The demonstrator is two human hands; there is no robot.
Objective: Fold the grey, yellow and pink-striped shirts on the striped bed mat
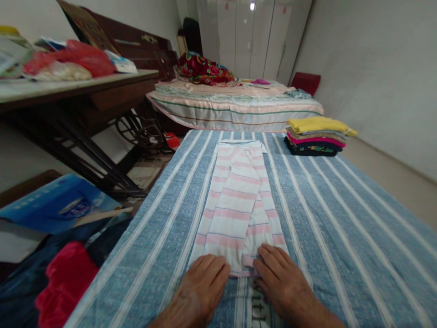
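A long-sleeved shirt [235, 196] with pink and white stripes lies flat in a long narrow fold, its sleeves crossed over the middle. My left hand [205, 282] is at the left corner of the shirt's near edge, fingers bent over the cloth. At the right corner, my right hand [280, 278] has its fingers on top of the same edge. Both hands appear closed on the fabric, though the thumbs are mostly hidden. Beneath the shirt spreads a blue bedcover [153, 228] with white stripes.
A stack of folded clothes [316, 135], yellow on top, sits at the far right of the bedcover. Beyond is another bed [239, 107] with a red floral blanket [205, 68]. On the left stand a sewing-machine table [119, 84], a blue box [68, 202] and a red cloth [66, 282].
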